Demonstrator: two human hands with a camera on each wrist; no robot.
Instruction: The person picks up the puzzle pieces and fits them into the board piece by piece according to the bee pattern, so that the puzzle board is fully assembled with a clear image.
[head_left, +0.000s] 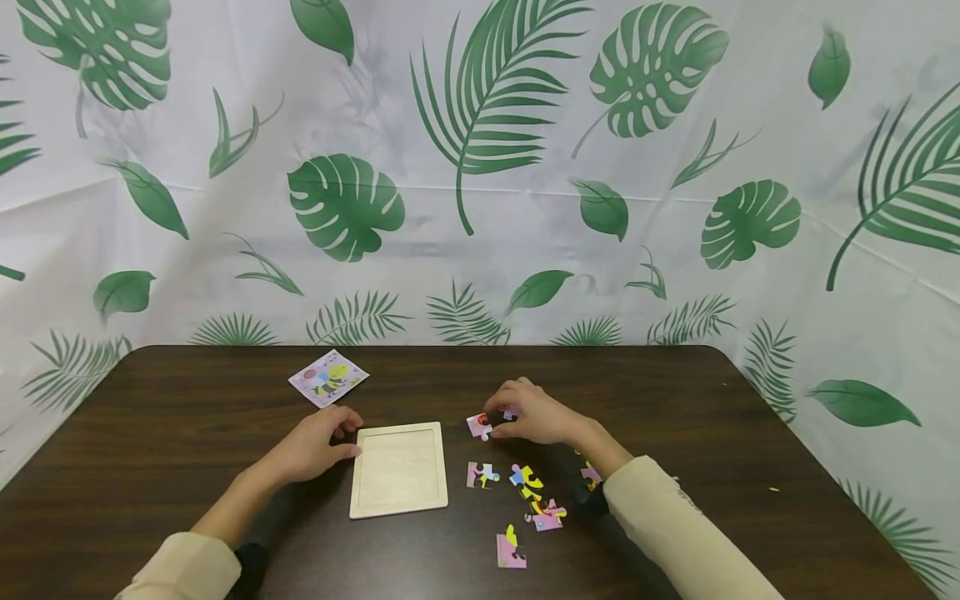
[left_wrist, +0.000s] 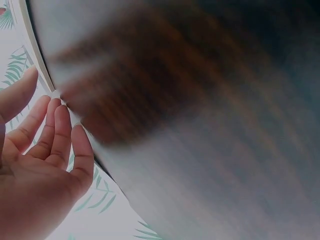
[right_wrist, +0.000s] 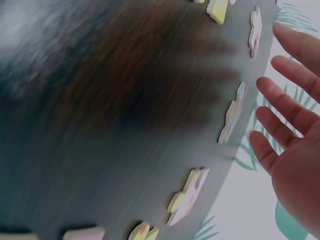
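Observation:
A square wooden puzzle tray (head_left: 397, 471) with a raised rim lies flat on the table. My left hand (head_left: 315, 444) is at its left edge, thumb and fingertips at or very near the rim; in the left wrist view the fingers of that left hand (left_wrist: 47, 150) are only loosely bent. To the right, my right hand (head_left: 536, 412) is over a pink puzzle piece with a red patch (head_left: 478, 426), and another piece (head_left: 512, 412) is partly hidden beneath it. The right wrist view shows the right hand (right_wrist: 295, 110) with fingers apart, gripping nothing.
Loose puzzle pieces lie right of the tray: a pink and yellow one (head_left: 482, 475), a blue and yellow one (head_left: 527, 479), a pink one (head_left: 547, 517), and one nearer me (head_left: 511, 550). More sit by the right forearm (head_left: 591, 475). A bee picture card (head_left: 328, 378) lies at the back left.

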